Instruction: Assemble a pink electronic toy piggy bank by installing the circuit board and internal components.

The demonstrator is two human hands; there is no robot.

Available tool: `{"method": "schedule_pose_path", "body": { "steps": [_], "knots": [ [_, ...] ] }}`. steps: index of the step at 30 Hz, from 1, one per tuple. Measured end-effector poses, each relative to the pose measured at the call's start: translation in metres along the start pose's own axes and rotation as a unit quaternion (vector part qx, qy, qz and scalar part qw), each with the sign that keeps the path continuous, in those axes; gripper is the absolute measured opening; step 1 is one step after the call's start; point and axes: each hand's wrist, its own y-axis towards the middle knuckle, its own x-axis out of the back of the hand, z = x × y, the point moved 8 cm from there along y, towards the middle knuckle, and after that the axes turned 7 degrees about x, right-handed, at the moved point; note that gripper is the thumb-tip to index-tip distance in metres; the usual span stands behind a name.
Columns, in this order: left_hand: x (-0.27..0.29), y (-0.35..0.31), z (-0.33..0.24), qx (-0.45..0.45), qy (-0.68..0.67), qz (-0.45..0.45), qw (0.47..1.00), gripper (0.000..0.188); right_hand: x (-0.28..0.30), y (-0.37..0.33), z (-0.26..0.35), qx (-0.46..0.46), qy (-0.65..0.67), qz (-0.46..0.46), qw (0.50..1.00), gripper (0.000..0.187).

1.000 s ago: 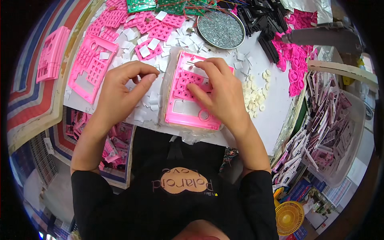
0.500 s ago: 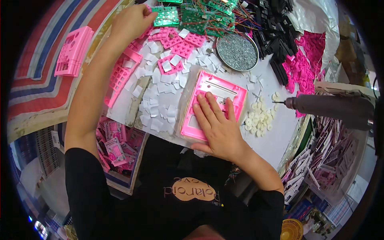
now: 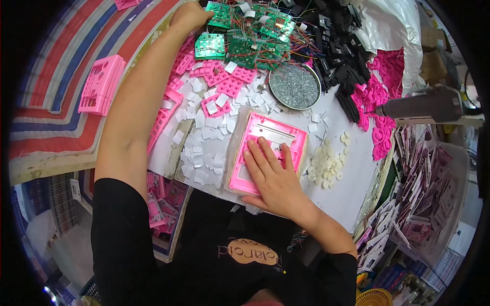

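Observation:
My right hand [image 3: 275, 178] lies flat, fingers stretched, on a pink plastic casing [image 3: 296, 143]. The casing rests in a shallow, pale holder at the table's near middle and has a metal strip across its far part. Far off at the upper left, my left hand [image 3: 191, 16] reaches to the pile of circuit boards. Its fingers are curled, with the thumb at the left edge of a green circuit board [image 3: 219, 15]; the far fingers are partly hidden. Another green board [image 3: 210, 47] lies just nearer, with tangled wires beside it.
Pink keypad pieces [image 3: 229, 86] and white paper squares [image 3: 204, 132] are scattered left of the casing. A round dish of screws [image 3: 294, 86] stands beyond it. Pale round buttons [image 3: 326, 166] lie to the right, near a hanging power screwdriver [image 3: 423, 107]. Black parts [image 3: 332, 51] are heaped behind.
My left hand has moved farther away, from the nearer circuit board to the one beyond. My right hand stays flat on the casing. The whole view has shifted slightly.

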Motion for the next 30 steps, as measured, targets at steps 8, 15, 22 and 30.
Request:
{"method": "schedule_pose_path", "body": {
  "steps": [8,15,22,30],
  "knots": [
    [0.106,-0.045,-0.031,-0.254,-0.288,-0.242,0.891,0.018,0.004,-0.004,-0.002,0.011,0.025,-0.039,0.999,0.096],
    [0.115,-0.252,-0.069,-0.567,-0.133,-0.22,0.783,0.02,0.058,0.025,-0.051,-0.048,0.647,-0.273,0.71,0.051],
    [0.103,-0.35,-0.045,-0.516,-0.17,-0.061,0.837,0.044,0.066,0.05,-0.049,-0.044,0.733,-0.288,0.615,0.022],
    [0.03,-0.343,0.009,-0.02,-0.494,0.338,0.801,0.043,0.085,0.04,-0.027,-0.005,0.663,-0.325,0.674,0.015]
  ]
}}
